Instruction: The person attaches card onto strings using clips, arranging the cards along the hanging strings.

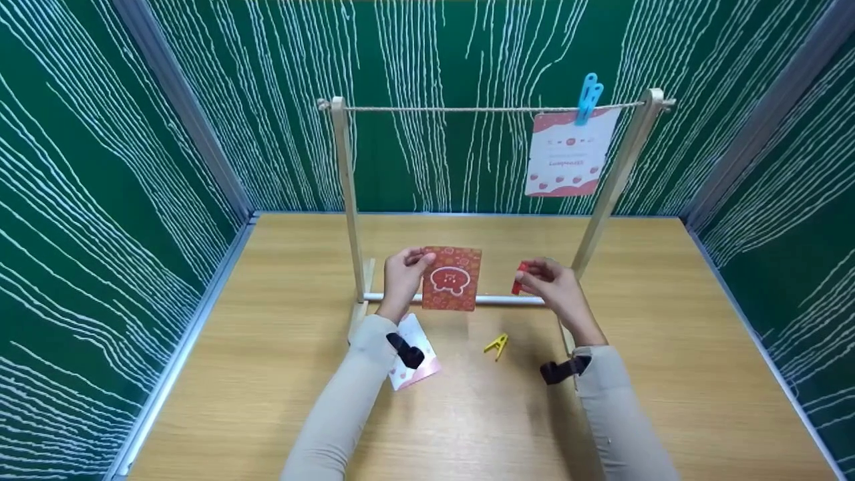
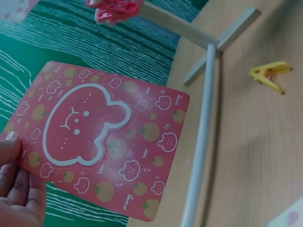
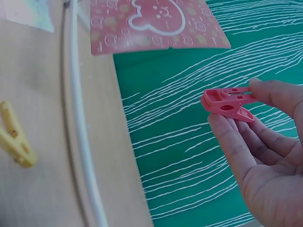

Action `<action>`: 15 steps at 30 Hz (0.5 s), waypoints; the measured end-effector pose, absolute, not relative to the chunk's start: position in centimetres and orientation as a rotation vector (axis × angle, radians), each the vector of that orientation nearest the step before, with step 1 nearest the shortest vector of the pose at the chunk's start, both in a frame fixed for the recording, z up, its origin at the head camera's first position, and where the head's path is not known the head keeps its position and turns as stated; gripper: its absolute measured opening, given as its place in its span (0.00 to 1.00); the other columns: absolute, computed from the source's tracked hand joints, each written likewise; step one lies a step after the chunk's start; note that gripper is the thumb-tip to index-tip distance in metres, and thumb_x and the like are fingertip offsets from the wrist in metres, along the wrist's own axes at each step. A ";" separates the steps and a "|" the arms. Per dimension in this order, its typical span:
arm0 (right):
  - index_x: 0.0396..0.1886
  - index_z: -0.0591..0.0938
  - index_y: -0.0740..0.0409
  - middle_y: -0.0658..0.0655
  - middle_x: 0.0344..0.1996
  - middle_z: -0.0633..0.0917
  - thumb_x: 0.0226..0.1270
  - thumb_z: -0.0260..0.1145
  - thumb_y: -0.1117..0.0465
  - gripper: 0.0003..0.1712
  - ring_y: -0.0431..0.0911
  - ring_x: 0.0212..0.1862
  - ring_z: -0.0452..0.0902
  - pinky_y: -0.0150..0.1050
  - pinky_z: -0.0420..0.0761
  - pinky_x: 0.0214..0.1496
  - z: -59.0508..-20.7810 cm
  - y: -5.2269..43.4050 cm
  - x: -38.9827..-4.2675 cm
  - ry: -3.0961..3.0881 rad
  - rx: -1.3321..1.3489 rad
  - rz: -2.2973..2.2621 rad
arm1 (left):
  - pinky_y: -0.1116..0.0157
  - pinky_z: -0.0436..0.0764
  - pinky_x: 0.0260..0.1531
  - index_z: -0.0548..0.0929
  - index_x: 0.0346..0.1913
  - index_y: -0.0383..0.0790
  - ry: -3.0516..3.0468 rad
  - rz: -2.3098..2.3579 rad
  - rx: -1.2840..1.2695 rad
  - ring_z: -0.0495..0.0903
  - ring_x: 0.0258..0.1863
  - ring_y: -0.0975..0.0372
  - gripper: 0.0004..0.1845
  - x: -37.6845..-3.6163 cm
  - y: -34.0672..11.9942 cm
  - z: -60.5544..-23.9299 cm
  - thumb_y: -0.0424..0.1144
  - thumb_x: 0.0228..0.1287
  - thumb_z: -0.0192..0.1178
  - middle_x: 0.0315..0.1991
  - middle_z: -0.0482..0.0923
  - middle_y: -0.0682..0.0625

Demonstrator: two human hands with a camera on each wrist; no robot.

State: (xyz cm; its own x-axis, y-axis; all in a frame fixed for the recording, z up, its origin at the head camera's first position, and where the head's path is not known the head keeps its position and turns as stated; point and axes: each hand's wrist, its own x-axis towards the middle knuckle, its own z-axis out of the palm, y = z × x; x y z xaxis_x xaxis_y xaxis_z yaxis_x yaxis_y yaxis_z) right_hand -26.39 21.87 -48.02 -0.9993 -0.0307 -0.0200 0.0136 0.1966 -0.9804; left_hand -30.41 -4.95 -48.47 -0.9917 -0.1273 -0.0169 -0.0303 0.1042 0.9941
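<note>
Fingers of my left hand (image 1: 403, 272) pinch the red bear card (image 1: 451, 278) by its edge, holding it upright above the table (image 1: 267, 374) just before the wooden rack (image 1: 349, 200). My right hand (image 1: 553, 284) grips a red clothespin (image 3: 227, 102) between thumb and fingers (jaws pointing towards the card), just beside it. A yellow clothespin (image 1: 496, 345) lies on the table between my wrists.

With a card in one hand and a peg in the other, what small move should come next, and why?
Probably lift the red bear card, pinched by the left hand, up to the string. The right hand already holds a red clothespin, and one card hangs there under a blue clothespin, leaving bare string to its left.
</note>
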 end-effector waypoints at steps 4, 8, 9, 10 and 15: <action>0.62 0.71 0.68 0.62 0.50 0.78 0.64 0.67 0.52 0.33 0.36 0.44 0.78 0.28 0.80 0.49 -46.8 21.7 -26.5 2.438 -0.023 -1.931 | 0.64 0.80 0.51 0.82 0.50 0.34 -2.257 -2.054 0.110 0.82 0.49 0.56 0.18 -30.7 -4.3 -47.4 0.42 0.61 0.64 0.47 0.84 0.42; 0.62 0.71 0.67 0.64 0.51 0.77 0.65 0.66 0.53 0.32 0.37 0.45 0.77 0.27 0.80 0.49 -45.5 21.4 -26.6 2.449 -0.041 -1.944 | 0.65 0.80 0.51 0.82 0.50 0.34 -2.235 -2.058 0.079 0.82 0.49 0.57 0.17 -31.0 -3.6 -46.6 0.41 0.62 0.64 0.47 0.84 0.42; 0.63 0.71 0.67 0.64 0.51 0.77 0.65 0.66 0.53 0.32 0.38 0.45 0.77 0.27 0.79 0.49 -45.1 21.4 -26.6 2.452 -0.045 -1.947 | 0.65 0.80 0.50 0.82 0.50 0.33 -2.221 -2.062 0.071 0.82 0.49 0.56 0.17 -31.1 -3.5 -46.4 0.40 0.61 0.65 0.47 0.84 0.41; 0.63 0.71 0.67 0.63 0.51 0.77 0.65 0.66 0.53 0.32 0.38 0.46 0.77 0.27 0.79 0.50 -44.8 21.3 -26.7 2.449 -0.048 -1.958 | 0.65 0.80 0.50 0.83 0.49 0.33 -2.207 -2.063 0.061 0.82 0.48 0.56 0.17 -31.2 -3.3 -46.3 0.40 0.61 0.65 0.46 0.84 0.41; 0.63 0.71 0.66 0.60 0.51 0.77 0.64 0.67 0.53 0.33 0.41 0.48 0.76 0.27 0.79 0.50 -43.4 21.3 -26.8 2.449 -0.049 -2.003 | 0.66 0.81 0.47 0.83 0.47 0.32 -2.169 -2.044 0.029 0.83 0.47 0.56 0.15 -31.5 -2.8 -45.6 0.38 0.60 0.66 0.45 0.85 0.40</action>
State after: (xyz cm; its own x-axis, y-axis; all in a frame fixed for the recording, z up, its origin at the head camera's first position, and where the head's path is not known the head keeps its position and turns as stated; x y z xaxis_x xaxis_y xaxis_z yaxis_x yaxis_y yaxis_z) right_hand -26.85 21.27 -43.42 -0.9993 -0.0099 0.0370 -0.0382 0.1982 -0.9794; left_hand -31.54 -2.80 -45.55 -0.9868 -0.1245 0.1038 0.0963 0.0654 0.9932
